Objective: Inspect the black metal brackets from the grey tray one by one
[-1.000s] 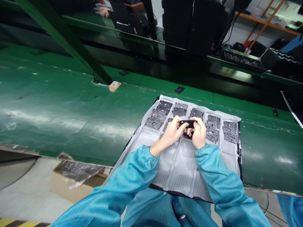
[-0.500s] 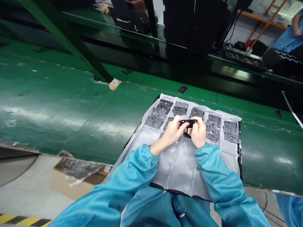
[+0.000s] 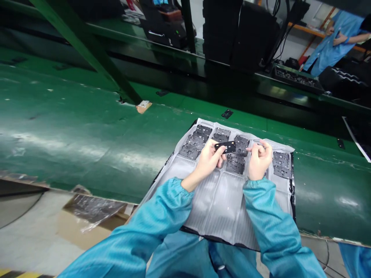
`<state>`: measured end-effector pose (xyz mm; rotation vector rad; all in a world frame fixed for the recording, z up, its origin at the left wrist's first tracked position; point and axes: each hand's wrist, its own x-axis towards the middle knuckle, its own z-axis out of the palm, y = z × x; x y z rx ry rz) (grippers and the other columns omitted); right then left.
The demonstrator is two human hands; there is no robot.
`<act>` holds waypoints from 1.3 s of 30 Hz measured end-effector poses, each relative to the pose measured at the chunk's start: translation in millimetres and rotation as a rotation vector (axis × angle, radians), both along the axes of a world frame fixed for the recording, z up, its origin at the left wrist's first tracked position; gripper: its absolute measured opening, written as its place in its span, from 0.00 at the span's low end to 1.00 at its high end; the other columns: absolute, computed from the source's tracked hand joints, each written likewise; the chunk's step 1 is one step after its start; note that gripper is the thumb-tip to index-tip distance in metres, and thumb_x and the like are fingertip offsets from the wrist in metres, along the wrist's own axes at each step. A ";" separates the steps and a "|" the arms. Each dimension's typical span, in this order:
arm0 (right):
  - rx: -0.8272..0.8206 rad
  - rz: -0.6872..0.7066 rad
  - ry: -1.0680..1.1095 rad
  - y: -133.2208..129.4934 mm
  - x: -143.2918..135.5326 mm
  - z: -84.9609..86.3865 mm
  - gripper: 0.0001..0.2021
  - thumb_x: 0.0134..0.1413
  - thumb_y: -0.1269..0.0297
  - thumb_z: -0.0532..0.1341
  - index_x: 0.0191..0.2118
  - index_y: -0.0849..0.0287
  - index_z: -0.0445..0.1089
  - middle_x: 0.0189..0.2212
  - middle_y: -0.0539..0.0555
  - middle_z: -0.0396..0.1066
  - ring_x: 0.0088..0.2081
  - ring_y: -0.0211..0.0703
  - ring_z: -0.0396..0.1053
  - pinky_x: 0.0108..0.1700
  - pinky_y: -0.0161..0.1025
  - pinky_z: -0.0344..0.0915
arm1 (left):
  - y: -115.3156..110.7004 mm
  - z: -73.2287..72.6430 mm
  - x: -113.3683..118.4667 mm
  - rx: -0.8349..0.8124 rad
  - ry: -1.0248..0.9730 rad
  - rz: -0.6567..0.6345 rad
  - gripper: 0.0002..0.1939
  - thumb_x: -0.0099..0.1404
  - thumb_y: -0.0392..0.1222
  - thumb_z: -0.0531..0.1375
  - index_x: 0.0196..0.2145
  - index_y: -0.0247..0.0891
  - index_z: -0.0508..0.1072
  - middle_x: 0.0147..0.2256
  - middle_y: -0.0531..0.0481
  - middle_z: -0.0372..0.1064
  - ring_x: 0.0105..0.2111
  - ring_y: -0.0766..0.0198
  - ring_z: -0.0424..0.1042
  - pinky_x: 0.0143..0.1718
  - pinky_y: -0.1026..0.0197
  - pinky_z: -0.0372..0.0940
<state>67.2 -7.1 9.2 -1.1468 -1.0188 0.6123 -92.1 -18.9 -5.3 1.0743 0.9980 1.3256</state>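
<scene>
While your left fingers (image 3: 219,151) pinched a flat black piece (image 3: 229,147), the lined tray (image 3: 227,199) sat under them. Your right fingers (image 3: 267,146) curled apart from it, maybe holding something, hard to tell. It seemed a holding step; moving the piece needed care.

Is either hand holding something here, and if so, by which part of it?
The left hand pinches a small flat black part by its left end. Whether the curled right hand holds anything can't be told.
</scene>
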 end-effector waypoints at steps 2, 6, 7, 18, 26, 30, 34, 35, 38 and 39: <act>0.006 0.139 -0.008 -1.0 -0.8 2.0 0.16 0.56 0.64 0.61 0.49 0.58 0.62 0.39 0.54 0.72 0.39 0.40 0.72 0.44 0.40 0.68 | 1.0 0.5 -1.2 -0.003 -0.020 -0.009 0.17 0.63 0.51 0.59 0.35 0.39 0.56 0.20 0.57 0.69 0.10 0.74 0.60 0.12 0.72 0.51; -0.130 0.458 -0.012 -6.6 -5.7 -2.3 0.15 0.56 0.61 0.61 0.48 0.58 0.67 0.40 0.56 0.73 0.40 0.42 0.72 0.41 0.40 0.71 | -1.3 1.4 -0.5 0.002 -0.012 -0.068 0.16 0.63 0.51 0.59 0.35 0.39 0.56 0.21 0.57 0.69 0.11 0.73 0.61 0.13 0.72 0.52; -0.157 0.472 -0.020 -7.6 -6.4 -4.2 0.14 0.55 0.61 0.62 0.47 0.58 0.69 0.38 0.55 0.73 0.38 0.41 0.72 0.38 0.39 0.71 | -2.4 1.5 0.2 0.004 -0.008 -0.089 0.16 0.64 0.50 0.59 0.35 0.39 0.56 0.21 0.57 0.69 0.11 0.73 0.61 0.13 0.72 0.52; -0.208 0.368 0.037 -6.1 -9.7 -9.0 0.09 0.51 0.60 0.64 0.35 0.60 0.72 0.27 0.49 0.71 0.20 0.31 0.62 0.21 0.31 0.62 | -6.3 2.7 3.5 0.005 0.051 -0.164 0.15 0.64 0.49 0.58 0.33 0.39 0.55 0.21 0.57 0.69 0.12 0.74 0.62 0.14 0.71 0.55; -0.239 0.339 0.136 -4.3 -13.2 -20.2 0.11 0.50 0.59 0.64 0.34 0.61 0.71 0.30 0.50 0.69 0.26 0.34 0.64 0.22 0.29 0.60 | -8.2 -2.8 5.4 0.036 0.087 -0.189 0.15 0.65 0.50 0.58 0.33 0.39 0.56 0.23 0.55 0.70 0.13 0.74 0.63 0.15 0.71 0.55; -0.210 0.259 0.046 -6.7 -16.3 -22.5 0.11 0.52 0.58 0.63 0.35 0.61 0.70 0.30 0.51 0.69 0.29 0.36 0.65 0.25 0.30 0.62 | -6.5 -1.5 5.4 0.012 0.061 -0.186 0.15 0.63 0.49 0.59 0.39 0.37 0.61 0.19 0.57 0.66 0.15 0.70 0.67 0.17 0.70 0.61; -0.167 0.229 0.006 -9.2 -20.8 -19.4 0.12 0.53 0.57 0.62 0.37 0.60 0.69 0.32 0.52 0.69 0.30 0.37 0.66 0.28 0.32 0.63 | -0.6 4.3 2.7 -0.060 -0.072 -0.129 0.20 0.60 0.50 0.62 0.43 0.33 0.65 0.23 0.54 0.68 0.18 0.67 0.70 0.17 0.68 0.65; -0.164 0.234 -0.003 -9.8 -21.7 -18.3 0.12 0.54 0.56 0.62 0.37 0.60 0.69 0.31 0.52 0.69 0.30 0.37 0.66 0.28 0.32 0.64 | 0.8 5.3 1.8 -0.082 -0.098 -0.108 0.20 0.59 0.50 0.62 0.42 0.33 0.66 0.23 0.53 0.68 0.18 0.68 0.70 0.17 0.68 0.64; -0.157 0.248 -0.027 -11.8 -23.8 -15.7 0.11 0.54 0.57 0.62 0.37 0.60 0.68 0.31 0.52 0.69 0.30 0.37 0.67 0.29 0.33 0.64 | 3.2 5.7 -0.8 -0.125 -0.141 -0.064 0.18 0.58 0.49 0.62 0.40 0.32 0.69 0.24 0.52 0.68 0.17 0.70 0.68 0.14 0.69 0.61; -0.155 0.253 -0.032 -12.5 -24.3 -15.3 0.11 0.54 0.57 0.62 0.37 0.60 0.68 0.31 0.52 0.69 0.30 0.36 0.67 0.29 0.32 0.65 | 3.6 5.2 -1.6 -0.130 -0.153 -0.053 0.17 0.58 0.49 0.62 0.39 0.32 0.70 0.24 0.52 0.68 0.16 0.70 0.67 0.14 0.70 0.60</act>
